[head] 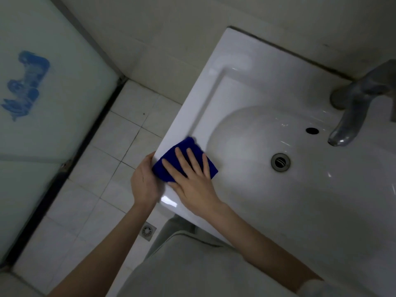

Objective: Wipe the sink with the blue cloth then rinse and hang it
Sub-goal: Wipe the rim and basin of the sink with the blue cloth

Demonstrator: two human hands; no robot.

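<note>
A folded blue cloth [184, 149] lies on the left rim of the white sink [240, 67], beside the oval basin. My right hand [194, 179] presses flat on the cloth with straight, spread fingers. My left hand [144, 181] grips the sink's outer left edge right at the cloth's corner; whether its fingers also pinch the cloth is hidden. The basin holds a round drain [280, 162] and an overflow hole [312, 130]. A grey metal faucet [353, 112] reaches over the basin from the right.
A frosted glass shower door [42, 136] with a blue shape behind it stands at the left. White floor tiles [120, 151] with a small floor drain [147, 230] lie beside the sink. Tiled wall runs behind the sink.
</note>
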